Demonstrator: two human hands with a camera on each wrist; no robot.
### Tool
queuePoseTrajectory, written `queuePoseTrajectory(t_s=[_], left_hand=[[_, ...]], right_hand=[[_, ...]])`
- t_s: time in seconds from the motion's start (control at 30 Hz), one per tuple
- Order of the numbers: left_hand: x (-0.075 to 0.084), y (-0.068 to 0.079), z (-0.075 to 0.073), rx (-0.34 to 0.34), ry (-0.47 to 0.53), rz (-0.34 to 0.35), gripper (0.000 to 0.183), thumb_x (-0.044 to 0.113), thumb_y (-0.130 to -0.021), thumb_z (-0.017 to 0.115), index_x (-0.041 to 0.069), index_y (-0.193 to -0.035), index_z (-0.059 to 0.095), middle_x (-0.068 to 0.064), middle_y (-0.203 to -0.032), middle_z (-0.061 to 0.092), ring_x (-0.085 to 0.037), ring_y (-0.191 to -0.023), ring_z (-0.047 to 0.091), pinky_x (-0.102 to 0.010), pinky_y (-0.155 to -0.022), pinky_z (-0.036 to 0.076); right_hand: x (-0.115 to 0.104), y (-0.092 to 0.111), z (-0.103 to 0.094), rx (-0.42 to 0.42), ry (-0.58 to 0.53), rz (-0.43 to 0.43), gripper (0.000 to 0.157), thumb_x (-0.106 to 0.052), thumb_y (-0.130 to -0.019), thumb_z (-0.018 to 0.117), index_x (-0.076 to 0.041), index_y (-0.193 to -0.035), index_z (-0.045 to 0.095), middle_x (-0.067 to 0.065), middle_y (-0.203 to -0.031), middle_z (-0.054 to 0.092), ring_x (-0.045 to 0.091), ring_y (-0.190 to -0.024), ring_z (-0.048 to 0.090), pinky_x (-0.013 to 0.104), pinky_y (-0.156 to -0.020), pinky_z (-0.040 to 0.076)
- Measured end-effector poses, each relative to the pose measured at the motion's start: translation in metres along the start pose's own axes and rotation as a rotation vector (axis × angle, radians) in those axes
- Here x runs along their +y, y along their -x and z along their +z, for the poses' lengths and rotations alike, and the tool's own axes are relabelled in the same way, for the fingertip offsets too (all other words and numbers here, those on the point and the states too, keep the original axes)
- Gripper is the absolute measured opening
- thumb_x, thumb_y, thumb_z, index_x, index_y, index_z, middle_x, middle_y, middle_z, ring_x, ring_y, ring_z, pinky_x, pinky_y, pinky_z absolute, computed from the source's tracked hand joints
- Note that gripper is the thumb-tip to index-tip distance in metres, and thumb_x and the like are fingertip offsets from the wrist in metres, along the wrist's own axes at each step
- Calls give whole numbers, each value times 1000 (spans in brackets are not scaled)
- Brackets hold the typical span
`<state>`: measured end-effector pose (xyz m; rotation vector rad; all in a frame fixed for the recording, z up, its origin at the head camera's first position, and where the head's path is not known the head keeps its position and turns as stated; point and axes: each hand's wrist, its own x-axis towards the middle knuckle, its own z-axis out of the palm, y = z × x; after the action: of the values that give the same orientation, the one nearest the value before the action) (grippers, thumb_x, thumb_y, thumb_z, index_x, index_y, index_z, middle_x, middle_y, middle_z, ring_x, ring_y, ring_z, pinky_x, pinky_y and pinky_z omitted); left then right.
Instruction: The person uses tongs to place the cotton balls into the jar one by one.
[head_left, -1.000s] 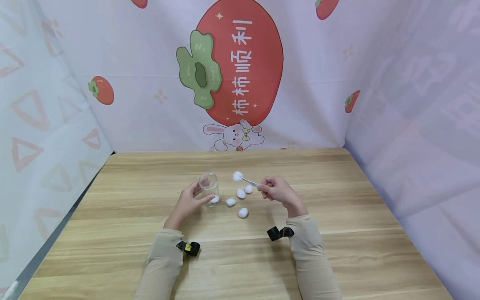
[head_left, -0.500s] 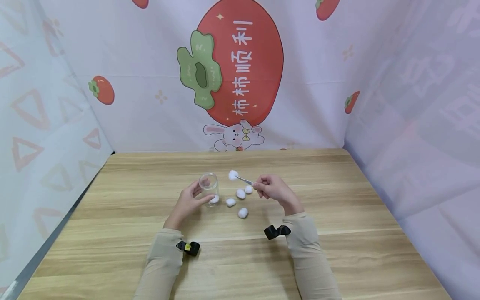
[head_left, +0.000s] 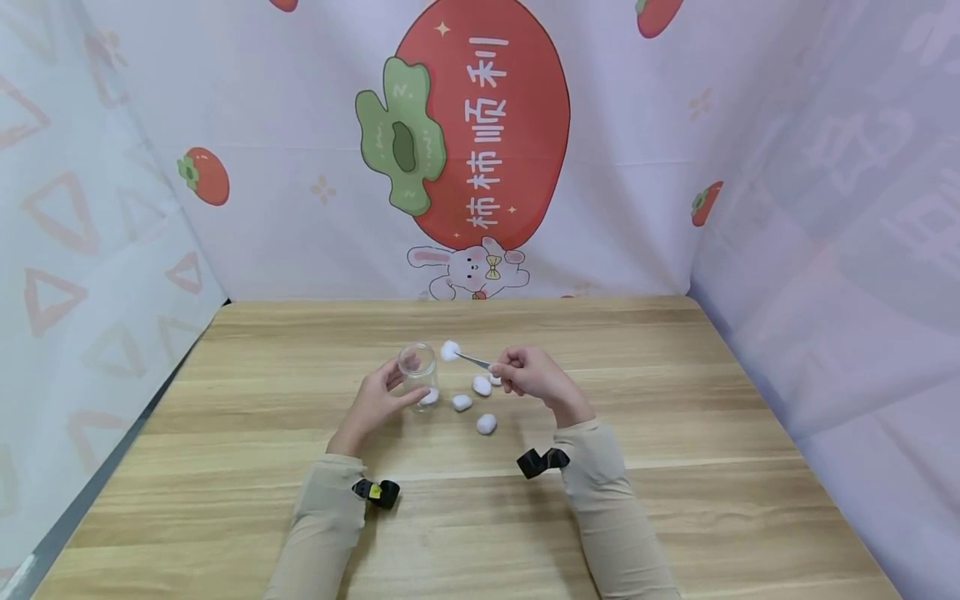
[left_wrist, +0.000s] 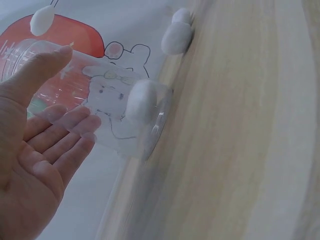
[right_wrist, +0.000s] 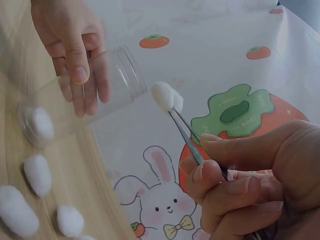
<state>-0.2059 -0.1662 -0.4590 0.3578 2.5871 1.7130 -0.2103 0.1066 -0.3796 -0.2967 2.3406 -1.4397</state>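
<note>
My left hand (head_left: 377, 402) holds a clear, open-topped jar (head_left: 417, 377) upright on the table, thumb on one side and fingers on the other. A white cotton ball (right_wrist: 42, 123) lies at the bottom of the jar. My right hand (head_left: 536, 381) pinches metal tweezers (right_wrist: 186, 135) between thumb and fingers. Between the tweezers' tips is another cotton ball (head_left: 450, 351), held in the air just right of the jar's mouth and apart from it. In the left wrist view this raised cotton ball (left_wrist: 42, 20) appears near the jar's rim.
Several loose cotton balls lie right of the jar, among them a nearer cotton ball (head_left: 487, 424) and one beside the jar's base (head_left: 462, 402). The wooden table (head_left: 660, 500) meets a printed cloth backdrop (head_left: 300, 233) behind. Wrist cameras sit on both sleeves.
My right hand has moved left, carrying the tweezers and cotton ball closer to the jar's mouth. The left hand and jar stay in place.
</note>
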Motion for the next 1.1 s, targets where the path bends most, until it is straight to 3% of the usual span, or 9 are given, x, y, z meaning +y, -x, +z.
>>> queuePoseTrajectory(t_s=[0.3,0.63,0.87,1.1], left_hand=[[2,1,-1,-9,27,-28,67,20,-83,76,3,-140,45,-20,-140,55,-35,-134,50,-45,-117,40],[0,0,-1,-15,20,-35,67,21,-83,76,3,-140,45,-21,-140,54,-35,-134,49,-45,-118,39],[1,1,0,-11,30,-44,68,21,-83,76,3,-140,45,-22,-140,54,-36,-135,49,-46,-118,39],[12,3,0,-12,18,-67,69,13,-84,74,-2,-142,41,-26,-141,51,-39,-135,47,-46,-118,39]], right_hand=[[-7,-3,1,-21,13,-27,18,-13,-96,57,-5,-80,56,-4,-57,50,7,-50,40,15,-46,33],[-11,-4,4,-25,35,-38,19,-12,-96,57,5,-88,57,-3,-58,50,7,-50,40,16,-47,34],[-17,-5,7,-30,43,-34,18,-13,-96,57,0,-84,58,-4,-56,51,7,-50,41,17,-48,35],[-20,-8,10,-33,50,-37,19,-14,-96,58,1,-84,59,-5,-56,50,7,-50,42,16,-48,36]])
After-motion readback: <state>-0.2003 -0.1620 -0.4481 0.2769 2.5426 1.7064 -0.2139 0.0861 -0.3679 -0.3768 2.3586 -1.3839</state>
